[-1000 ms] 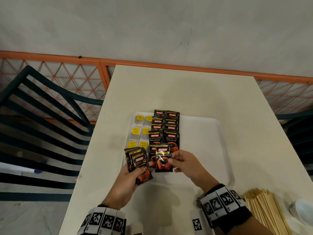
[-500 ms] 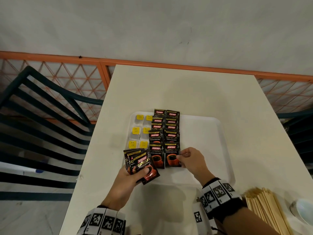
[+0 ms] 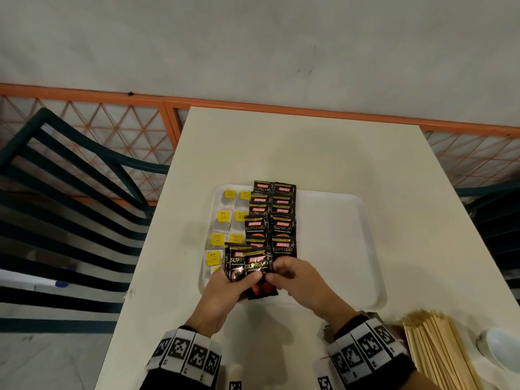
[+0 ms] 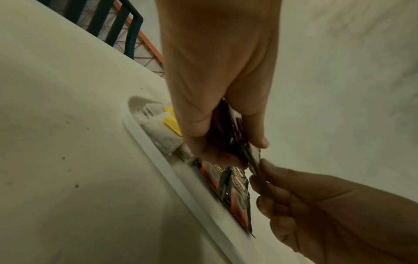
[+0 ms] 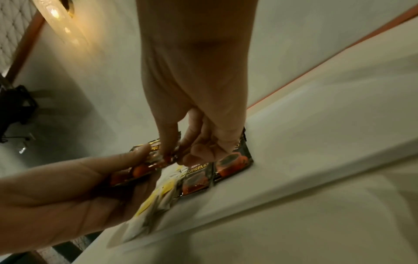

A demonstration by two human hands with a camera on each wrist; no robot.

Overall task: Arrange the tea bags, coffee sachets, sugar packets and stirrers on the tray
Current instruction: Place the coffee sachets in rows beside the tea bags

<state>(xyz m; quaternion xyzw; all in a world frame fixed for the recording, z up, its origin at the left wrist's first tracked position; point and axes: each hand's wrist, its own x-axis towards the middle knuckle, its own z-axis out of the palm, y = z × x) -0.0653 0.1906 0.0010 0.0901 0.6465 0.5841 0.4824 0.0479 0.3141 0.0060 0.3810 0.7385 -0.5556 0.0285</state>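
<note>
Fingers (image 3: 274, 274) of the right hand (image 3: 298, 280) pinch the front coffee sachet (image 3: 257, 266) from the left hand's (image 3: 225, 288) clamped stack over the tray (image 3: 337, 235). Left wrist: pinch confirmed. Right wrist: likewise. Next, probably lay it beside the rows

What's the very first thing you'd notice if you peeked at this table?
The two rows of black coffee sachets lined up on the white tray, with yellow-tagged tea bags beside them on the left. Next, near the tray's front edge, the left hand holds a small fan of sachets while the right hand pinches one. A bundle of wooden stirrers waits at the table's near right corner.
</note>
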